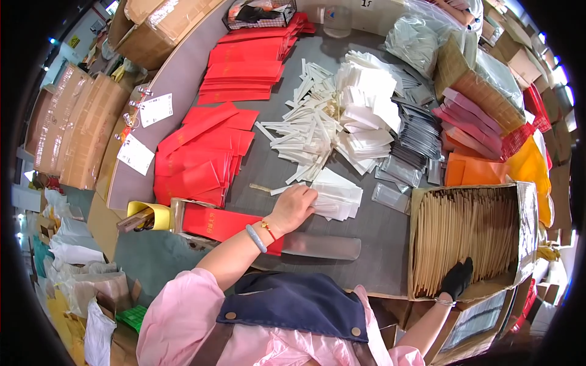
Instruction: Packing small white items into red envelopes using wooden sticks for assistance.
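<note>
L fingers (310, 196) on wht slips (336, 194), R gloved fingers (467, 269) at boxed brn stack (461, 229); can't tell grips.

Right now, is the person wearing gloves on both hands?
No: a black glove covers the right hand, by the box, while the left hand is bare.

Bright, fairly even light covers the worktop (384, 268), with soft shadows about the left grip (300, 206). The white slips (336, 194) just right of it look nearly washed out, and pale glare lies on the clear plastic sleeve (323, 246) nearer the body. The dark-gloved right grip (458, 279) shows little detail. Far outward from both, bright spots (569, 94) flare, edges bend and 1 black rim closes in.
</note>
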